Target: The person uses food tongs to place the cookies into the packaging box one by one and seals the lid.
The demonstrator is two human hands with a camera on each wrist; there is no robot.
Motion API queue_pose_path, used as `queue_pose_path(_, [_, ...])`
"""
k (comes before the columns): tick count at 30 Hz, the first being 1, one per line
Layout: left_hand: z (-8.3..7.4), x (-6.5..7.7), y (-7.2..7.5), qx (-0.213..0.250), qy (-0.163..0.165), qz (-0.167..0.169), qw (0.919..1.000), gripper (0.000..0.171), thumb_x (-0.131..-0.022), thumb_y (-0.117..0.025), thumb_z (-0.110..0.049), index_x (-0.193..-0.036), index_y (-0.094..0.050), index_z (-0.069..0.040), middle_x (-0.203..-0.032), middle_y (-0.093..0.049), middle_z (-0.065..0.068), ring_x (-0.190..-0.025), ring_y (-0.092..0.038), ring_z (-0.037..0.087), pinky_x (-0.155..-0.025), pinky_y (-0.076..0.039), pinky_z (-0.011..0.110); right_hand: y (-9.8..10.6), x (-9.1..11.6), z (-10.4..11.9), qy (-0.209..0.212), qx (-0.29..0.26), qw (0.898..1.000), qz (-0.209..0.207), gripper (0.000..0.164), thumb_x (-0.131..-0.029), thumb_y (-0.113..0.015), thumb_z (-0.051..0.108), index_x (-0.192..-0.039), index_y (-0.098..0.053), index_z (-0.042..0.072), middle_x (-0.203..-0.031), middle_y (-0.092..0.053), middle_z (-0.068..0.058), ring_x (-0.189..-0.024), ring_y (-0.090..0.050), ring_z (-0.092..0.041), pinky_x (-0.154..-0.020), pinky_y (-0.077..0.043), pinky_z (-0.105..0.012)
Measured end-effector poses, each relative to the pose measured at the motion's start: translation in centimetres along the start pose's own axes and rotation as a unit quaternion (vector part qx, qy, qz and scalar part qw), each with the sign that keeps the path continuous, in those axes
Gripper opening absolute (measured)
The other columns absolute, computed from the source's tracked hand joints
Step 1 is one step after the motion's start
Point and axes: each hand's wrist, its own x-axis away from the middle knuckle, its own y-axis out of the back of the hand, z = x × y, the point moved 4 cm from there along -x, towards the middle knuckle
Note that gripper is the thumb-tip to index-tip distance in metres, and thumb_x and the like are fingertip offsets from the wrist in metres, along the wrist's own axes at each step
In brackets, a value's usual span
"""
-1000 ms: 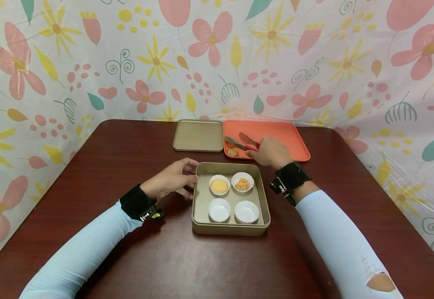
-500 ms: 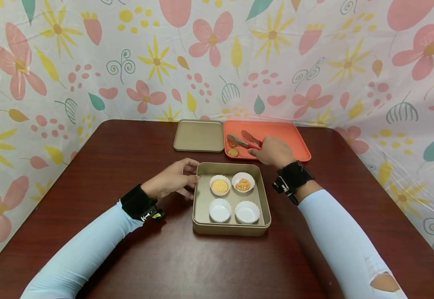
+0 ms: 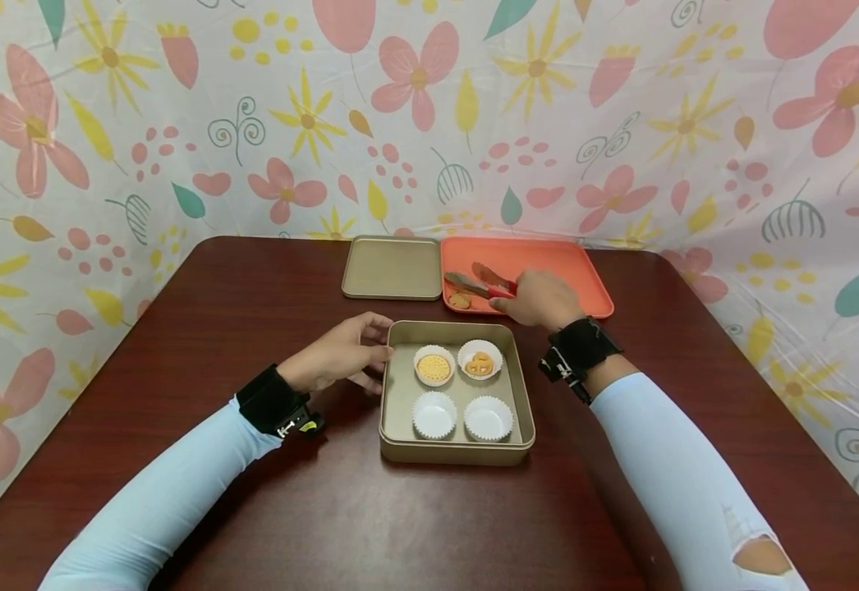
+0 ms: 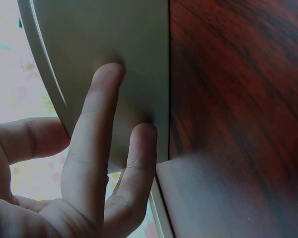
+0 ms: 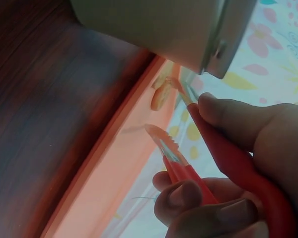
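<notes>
My left hand rests against the left side of a square gold tin. Its thumb is at the rim, and in the left wrist view two fingertips touch the side wall. Inside the tin sit white paper cups: one bears a round yellow cracker, another a pretzel, and two cups in front hold nothing. My right hand grips red-handled tongs over the orange tray. The tongs' tips stand apart near several cookies, partly hidden by the tongs.
Left of the orange tray, a flat gold lid lies at the back of the dark wooden table. Flowered cloth hangs behind the table. The tin's right wall stands close to my right wrist.
The tongs shift slightly right and up, then dip back left over the cookies, their tips still apart. My left hand and the tin stay in place.
</notes>
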Motion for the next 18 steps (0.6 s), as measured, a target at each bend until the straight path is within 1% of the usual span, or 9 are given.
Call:
queue_pose_path(5, [-0.1,-0.1,0.0,0.000,-0.001,0.005,1.0000,0.052,-0.102,-0.056,0.000,-0.150,-0.034,-0.002,-0.146,-0.037,0.028,-0.099,-0.065,0.041,-0.070,-0.065,0.046,-0.1,-0.5,-0.5,0.008,-0.002,1.000,-0.008,0.046,-0.094,-0.069,0.051,-0.081,-0.064,0.007,-0.070,-0.053,-0.006,-0.065,-0.051,-0.024,-0.052,-0.037,-0.032])
queue_pose_path(11, [0.0,-0.2,0.0,0.000,0.000,0.007,1.0000,0.052,-0.102,-0.055,0.000,-0.150,-0.033,-0.002,-0.145,-0.037,0.028,-0.100,-0.065,0.042,-0.069,-0.065,0.046,-0.3,-0.9,-1.5,0.019,-0.029,0.999,-0.005,0.039,-0.094,-0.072,0.046,-0.087,-0.068,0.008,-0.069,-0.050,-0.003,-0.067,-0.048,-0.024,-0.053,-0.033,-0.031])
queue_pose_path(13, [0.0,-0.2,0.1,0.000,0.000,0.007,1.0000,0.053,-0.102,-0.056,-0.001,-0.150,-0.033,-0.002,-0.145,-0.037,0.028,-0.101,-0.064,0.042,-0.069,-0.065,0.046,-0.3,-1.0,-1.7,0.025,-0.028,0.999,-0.002,0.039,-0.094,-0.072,0.045,-0.083,-0.068,0.008,-0.066,-0.048,-0.002,-0.065,-0.047,-0.023,-0.052,-0.032,-0.030])
queue_pose_path(18, [0.0,-0.1,0.1,0.000,0.001,0.007,1.0000,0.053,-0.103,-0.056,-0.001,-0.150,-0.034,-0.002,-0.145,-0.038,0.028,-0.101,-0.064,0.042,-0.069,-0.065,0.045,-0.2,-1.2,-2.0,0.032,-0.013,0.999,0.009,0.043,-0.094,-0.073,0.044,-0.072,-0.062,0.008,-0.059,-0.043,0.000,-0.059,-0.045,-0.021,-0.050,-0.031,-0.029])
